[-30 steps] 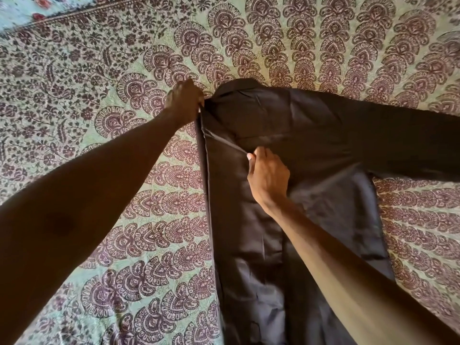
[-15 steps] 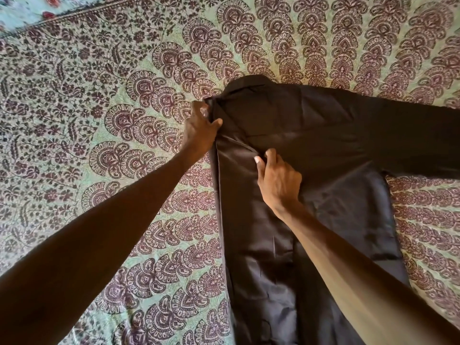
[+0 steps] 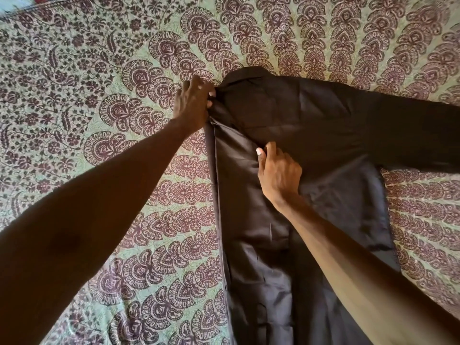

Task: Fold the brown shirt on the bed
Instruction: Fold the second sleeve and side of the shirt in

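Observation:
The brown shirt (image 3: 293, 125) lies spread on the bed, collar at the far end, its left side folded inward along a straight lengthwise edge. One sleeve stretches flat out to the right. My left hand (image 3: 193, 103) pinches the fabric at the top left corner of the fold, beside the collar. My right hand (image 3: 278, 171) rests on the middle of the shirt, its fingers closed on a crease of the folded panel. My forearms hide part of the shirt's lower half.
The bedspread (image 3: 112, 100) is pale green with a dense maroon paisley and floral print, and it fills the view on all sides of the shirt. A strip of different flowered cloth (image 3: 15, 1) shows at the top left corner.
My left hand slid down the shirt's left edge, then returned up to the corner by the collar. My right hand stayed on the crease at the middle.

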The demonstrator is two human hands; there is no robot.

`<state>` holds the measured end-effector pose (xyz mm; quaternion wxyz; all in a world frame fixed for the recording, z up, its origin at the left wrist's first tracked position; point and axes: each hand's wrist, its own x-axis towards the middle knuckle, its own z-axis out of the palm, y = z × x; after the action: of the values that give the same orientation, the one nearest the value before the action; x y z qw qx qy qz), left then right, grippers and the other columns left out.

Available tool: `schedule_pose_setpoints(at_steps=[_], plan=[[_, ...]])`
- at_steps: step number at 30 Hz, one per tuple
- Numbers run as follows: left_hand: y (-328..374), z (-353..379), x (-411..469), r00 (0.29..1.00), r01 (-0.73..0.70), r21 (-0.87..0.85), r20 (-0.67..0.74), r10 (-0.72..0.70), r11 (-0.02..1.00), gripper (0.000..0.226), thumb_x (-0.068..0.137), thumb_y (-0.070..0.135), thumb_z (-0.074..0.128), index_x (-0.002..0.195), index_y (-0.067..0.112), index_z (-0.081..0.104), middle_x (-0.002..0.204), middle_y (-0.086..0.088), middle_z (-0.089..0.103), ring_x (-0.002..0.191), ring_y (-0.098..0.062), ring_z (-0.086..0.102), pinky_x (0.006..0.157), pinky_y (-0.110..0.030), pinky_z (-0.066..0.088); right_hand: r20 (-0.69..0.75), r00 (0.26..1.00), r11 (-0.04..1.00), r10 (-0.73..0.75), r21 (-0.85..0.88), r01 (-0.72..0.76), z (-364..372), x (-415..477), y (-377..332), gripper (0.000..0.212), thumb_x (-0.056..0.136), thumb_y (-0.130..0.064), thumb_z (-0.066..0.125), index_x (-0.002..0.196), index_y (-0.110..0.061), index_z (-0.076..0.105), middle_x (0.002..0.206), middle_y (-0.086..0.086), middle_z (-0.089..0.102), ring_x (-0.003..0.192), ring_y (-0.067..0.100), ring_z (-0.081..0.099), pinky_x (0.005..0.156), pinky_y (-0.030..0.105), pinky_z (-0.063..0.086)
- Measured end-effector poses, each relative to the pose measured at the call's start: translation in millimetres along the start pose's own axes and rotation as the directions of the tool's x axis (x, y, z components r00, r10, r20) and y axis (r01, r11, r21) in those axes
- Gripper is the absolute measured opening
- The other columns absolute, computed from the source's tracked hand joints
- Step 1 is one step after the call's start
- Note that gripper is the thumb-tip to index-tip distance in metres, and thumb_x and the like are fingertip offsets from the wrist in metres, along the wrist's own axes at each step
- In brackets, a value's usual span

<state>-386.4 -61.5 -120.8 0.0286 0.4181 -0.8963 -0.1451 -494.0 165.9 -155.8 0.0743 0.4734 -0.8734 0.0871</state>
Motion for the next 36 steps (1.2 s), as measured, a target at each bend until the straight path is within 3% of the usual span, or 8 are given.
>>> schedule_pose_setpoints(at_steps=[5,8,11,13,21,25,32,36], plan=[[-8,-11,20,0.994,0.058,0.242,0.075,-0.079,0.968,0.03,0.087,0.008,0.059,0.117,0.011,0.058,0.14,-0.017,0.038,0.13,-0.036,0.034,0.102,-0.05,0.034,-0.014,1.0,0.999,0.017,-0.047,-0.017,3,7,-1,0.034,0.097,-0.041,0.039,0.085,-0.016,0.059,0.046,0.0,0.056,0.035,0.023,0.055,0.042,0.022,0.023],[-4,-3,14,0.99,0.144,0.211,-0.02,-0.143,0.967,0.027,0.09,0.008,0.053,0.117,0.011,0.057,0.134,-0.015,0.045,0.125,-0.034,0.041,0.097,-0.047,0.038,-0.031,0.999,0.997,0.008,-0.077,-0.01,4,12,-3,0.034,0.096,-0.042,0.041,0.083,-0.017,0.059,0.045,-0.001,0.055,0.034,0.021,0.054,0.042,0.021,0.022],[12,11,-10,0.92,0.347,-0.157,-0.134,-0.368,0.925,0.038,0.094,0.01,0.046,0.132,0.007,0.043,0.129,-0.015,0.05,0.115,-0.031,0.051,0.087,-0.041,0.045,-0.021,1.0,1.0,-0.005,-0.025,0.005,0,7,-1,0.032,0.098,-0.042,0.043,0.095,-0.016,0.061,0.069,0.001,0.064,0.058,0.023,0.062,0.048,0.029,0.036],[24,18,-35,0.863,0.446,-0.348,-0.079,-0.5,0.825,0.046,0.097,0.016,0.045,0.138,0.001,0.034,0.126,-0.017,0.055,0.108,-0.029,0.057,0.082,-0.037,0.049,0.016,1.0,0.998,0.003,0.06,-0.004,-9,-2,0,0.031,0.098,-0.042,0.044,0.109,-0.017,0.059,0.095,0.004,0.065,0.085,0.027,0.059,0.07,0.039,0.042],[54,31,-121,0.864,0.485,-0.33,0.035,-0.503,0.81,0.02,0.092,0.015,0.054,0.105,0.001,0.059,0.091,-0.013,0.066,0.08,-0.026,0.063,0.063,-0.032,0.048,0.317,0.921,0.964,-0.227,0.21,0.165,-45,-81,-13,0.061,0.097,-0.056,0.033,0.149,-0.024,0.034,0.157,0.009,0.027,0.144,0.032,0.024,0.116,0.05,0.02],[44,18,-120,0.842,0.521,-0.336,0.051,-0.537,0.785,0.019,0.088,0.02,0.061,0.097,0.004,0.067,0.094,-0.016,0.07,0.082,-0.028,0.066,0.061,-0.028,0.04,0.43,0.852,0.954,-0.299,0.129,0.27,-32,-106,-12,0.07,0.095,-0.064,0.026,0.154,-0.027,0.019,0.164,0.01,0.004,0.15,0.033,0.001,0.117,0.06,0.009],[73,16,-198,0.817,0.568,-0.37,0.146,-0.558,0.735,0.02,0.089,0.025,0.063,0.095,0.007,0.06,0.073,0.001,0.057,0.054,-0.009,0.046,0.042,-0.017,0.029,0.428,0.869,0.968,-0.249,0.122,0.218,-58,-152,-20,0.068,0.098,-0.061,0.024,0.156,-0.026,0.012,0.164,0.011,0.0,0.15,0.033,-0.003,0.119,0.057,0.004],[96,26,-273,0.794,0.598,-0.396,0.175,-0.582,0.697,0.015,0.09,0.023,0.06,0.092,0.009,0.054,0.069,0.006,0.046,0.058,-0.012,0.046,0.044,-0.021,0.031,0.504,0.821,0.962,-0.269,0.103,0.252,-73,-209,-13,0.068,0.098,-0.061,0.024,0.156,-0.026,0.011,0.164,0.011,-0.002,0.15,0.032,-0.004,0.118,0.058,0.007]])
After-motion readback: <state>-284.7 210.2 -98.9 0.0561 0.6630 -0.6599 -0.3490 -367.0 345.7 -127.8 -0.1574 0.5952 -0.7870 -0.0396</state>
